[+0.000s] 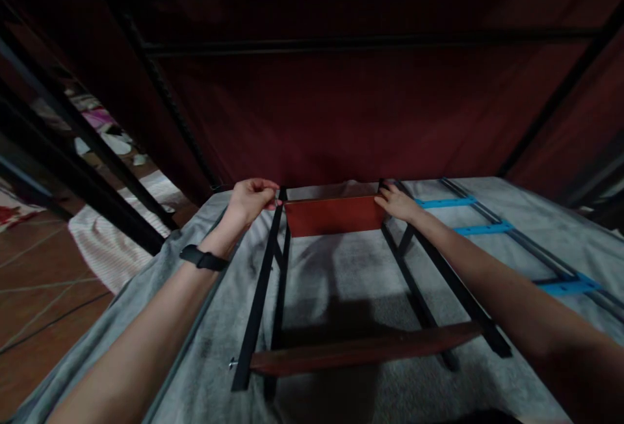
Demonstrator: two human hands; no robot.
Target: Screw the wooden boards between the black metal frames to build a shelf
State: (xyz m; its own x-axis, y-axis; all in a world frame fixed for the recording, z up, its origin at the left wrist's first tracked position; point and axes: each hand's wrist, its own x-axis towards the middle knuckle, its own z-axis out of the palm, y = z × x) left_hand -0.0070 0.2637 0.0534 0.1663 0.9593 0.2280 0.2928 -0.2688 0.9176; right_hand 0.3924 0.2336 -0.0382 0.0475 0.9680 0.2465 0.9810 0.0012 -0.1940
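A black metal frame [258,300] with two long side rails lies on a grey blanket [336,281]. A reddish-brown wooden board [335,214] spans the frame's far end. My left hand [251,199], with a black watch on its wrist, pinches something small at the board's left end by the left rail. My right hand [398,204] presses on the board's right end where it meets the right rail. A second wooden board [361,349] crosses the frame nearer to me, with a bolt sticking out at its left end.
Another black frame with blue cross pieces [482,229] lies to the right on the blanket. Dark red panels [361,112] with black bars rise behind. On the left are black bars, a tiled floor [39,294], and a striped cloth [112,242].
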